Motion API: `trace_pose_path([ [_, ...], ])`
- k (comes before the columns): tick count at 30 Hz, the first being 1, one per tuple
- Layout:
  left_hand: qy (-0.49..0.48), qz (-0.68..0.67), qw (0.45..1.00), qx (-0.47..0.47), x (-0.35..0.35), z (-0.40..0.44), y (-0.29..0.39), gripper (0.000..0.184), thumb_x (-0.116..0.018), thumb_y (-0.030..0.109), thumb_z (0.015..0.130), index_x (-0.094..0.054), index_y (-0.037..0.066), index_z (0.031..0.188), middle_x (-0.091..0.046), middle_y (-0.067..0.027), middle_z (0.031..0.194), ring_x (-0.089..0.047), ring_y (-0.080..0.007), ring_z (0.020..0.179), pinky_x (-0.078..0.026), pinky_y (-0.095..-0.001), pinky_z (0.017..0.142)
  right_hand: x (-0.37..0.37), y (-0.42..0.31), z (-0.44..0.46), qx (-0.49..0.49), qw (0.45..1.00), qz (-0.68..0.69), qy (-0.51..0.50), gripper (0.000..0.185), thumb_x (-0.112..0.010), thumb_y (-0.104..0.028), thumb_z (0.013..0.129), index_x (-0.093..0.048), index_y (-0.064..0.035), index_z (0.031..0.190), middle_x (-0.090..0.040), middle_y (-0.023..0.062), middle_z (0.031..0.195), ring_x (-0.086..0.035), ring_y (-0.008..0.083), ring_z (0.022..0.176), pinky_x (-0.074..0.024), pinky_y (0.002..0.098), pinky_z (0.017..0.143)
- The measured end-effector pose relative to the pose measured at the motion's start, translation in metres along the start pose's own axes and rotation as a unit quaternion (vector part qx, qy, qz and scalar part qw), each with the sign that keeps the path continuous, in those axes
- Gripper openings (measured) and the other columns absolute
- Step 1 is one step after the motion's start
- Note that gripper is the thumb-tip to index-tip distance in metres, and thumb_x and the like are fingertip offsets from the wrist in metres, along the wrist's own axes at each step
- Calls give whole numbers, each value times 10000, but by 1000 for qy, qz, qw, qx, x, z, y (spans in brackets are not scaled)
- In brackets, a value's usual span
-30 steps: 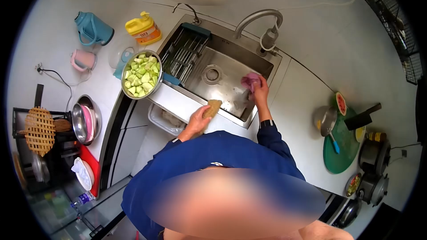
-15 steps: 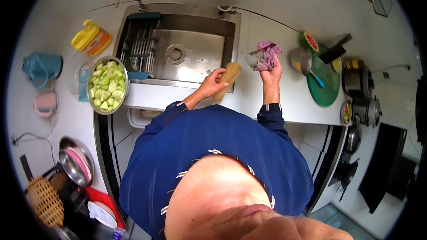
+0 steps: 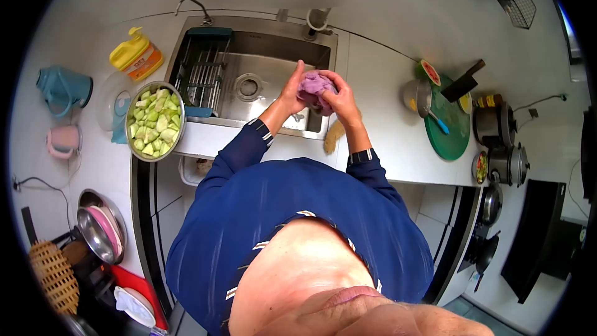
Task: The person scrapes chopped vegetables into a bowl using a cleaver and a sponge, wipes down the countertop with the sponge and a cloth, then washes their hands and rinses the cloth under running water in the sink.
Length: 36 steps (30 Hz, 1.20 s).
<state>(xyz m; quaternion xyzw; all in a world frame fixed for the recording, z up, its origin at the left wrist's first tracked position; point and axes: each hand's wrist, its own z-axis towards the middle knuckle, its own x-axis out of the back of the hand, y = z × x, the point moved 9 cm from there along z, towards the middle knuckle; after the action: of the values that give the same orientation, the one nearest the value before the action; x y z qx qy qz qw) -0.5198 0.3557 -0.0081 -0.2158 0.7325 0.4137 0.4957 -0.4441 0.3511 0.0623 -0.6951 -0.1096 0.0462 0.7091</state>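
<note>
A crumpled purple cloth (image 3: 316,85) is bunched between my two hands over the right part of the steel sink (image 3: 273,70). My left hand (image 3: 291,94) presses on it from the left, some fingers hidden behind the bundle. From the other side my right hand (image 3: 341,98) curls its fingers over the cloth. Just below my right wrist, a brown loofah-like scrubber (image 3: 334,137) lies on the counter by the sink's front corner, partly covered by my forearm.
Left of the sink stand a bowl of cut green vegetable pieces (image 3: 154,121) and a yellow bottle (image 3: 137,56). A dish rack (image 3: 202,71) spans the sink's left side. To the right are a green board (image 3: 448,134), a cleaver (image 3: 463,82) and a metal pot (image 3: 415,96).
My left hand has let go of the brown scrubber, which now lies on the counter. My right hand has carried the purple cloth left over the sink, where both hands now meet on it.
</note>
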Motion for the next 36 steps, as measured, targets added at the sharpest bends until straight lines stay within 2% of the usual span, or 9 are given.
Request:
trace_pose_path([
  [4, -23, 36, 999, -28, -15, -25, 9, 579, -574, 510, 852, -461, 84, 1228, -539, -64, 1176, -532, -169, 1084, -456, -337, 918, -16, -21, 11, 79, 994, -44, 69, 471, -546, -46, 720, -523, 9, 1188, -573, 116, 1121, -557, 179, 1008, -448, 279, 884],
  [9, 13, 69, 997, -15, -9, -54, 17, 550, -663, 330, 839, -419, 94, 1271, -529, -60, 1186, -524, -192, 1115, -442, -370, 957, -67, -15, 19, 26, 951, 306, -22, 470, -518, -87, 784, -474, 20, 1239, -525, 130, 1203, -524, 205, 1084, -410, 328, 965],
  [12, 81, 218, 973, 8, 21, -59, 29, 422, -698, 208, 803, -518, 78, 1162, -609, -52, 1017, -599, -199, 966, -501, -349, 798, -74, -11, 23, 18, 969, 248, -13, 452, -567, -191, 850, -470, 20, 1237, -524, 132, 1191, -522, 214, 1084, -406, 345, 969],
  [14, 110, 336, 935, -7, 58, -52, 40, 356, -716, 134, 759, -567, 41, 1070, -644, -53, 912, -627, -197, 863, -507, -313, 682, -78, -9, 29, 84, 989, 114, -52, 517, -633, -217, 823, -461, 4, 1258, -515, 121, 1215, -506, 193, 1112, -391, 329, 974],
  [17, 126, 655, 719, -195, 12, -80, 89, 373, -715, 105, 740, -559, 7, 1064, -648, -83, 953, -623, -206, 879, -502, -285, 666, -88, -15, 30, 106, 992, -35, -62, 501, -651, -137, 794, -480, -19, 1250, -572, 95, 1138, -559, 172, 1028, -444, 294, 898],
  [22, 180, 309, 920, -164, 28, -102, 107, 490, -685, 68, 771, -432, -65, 1169, -574, -194, 1093, -629, -259, 895, -571, -319, 715, -64, 26, 54, -1, 990, 126, 55, 309, -544, 18, 800, -555, -3, 1108, -626, 92, 981, -613, 148, 856, -505, 256, 758],
  [30, 129, 340, 919, -154, 54, -77, 102, 161, -559, 14, 854, -559, -22, 1010, -624, -88, 837, -635, -138, 741, -532, -236, 623, -83, 44, 46, 0, 1000, 7, 11, 257, -570, 2, 807, -586, -18, 1063, -634, 52, 903, -591, 104, 772, -484, 224, 670],
  [34, 249, 303, 862, -320, 84, -90, 128, 124, -552, 93, 883, -584, 12, 971, -647, -72, 823, -624, -109, 697, -482, -228, 533, -75, 22, 52, 53, 998, 8, 44, 248, -572, -11, 816, -594, -25, 1063, -639, 41, 886, -592, 95, 762, -485, 218, 669],
  [36, 269, 305, 889, -212, 113, -90, 107, 159, -544, 153, 903, -586, 7, 949, -650, -83, 818, -626, -123, 669, -489, -240, 529, -55, 16, 54, 61, 993, 4, 97, 239, -562, -7, 825, -590, -16, 1063, -634, 50, 916, -594, 102, 783, -489, 223, 684],
])
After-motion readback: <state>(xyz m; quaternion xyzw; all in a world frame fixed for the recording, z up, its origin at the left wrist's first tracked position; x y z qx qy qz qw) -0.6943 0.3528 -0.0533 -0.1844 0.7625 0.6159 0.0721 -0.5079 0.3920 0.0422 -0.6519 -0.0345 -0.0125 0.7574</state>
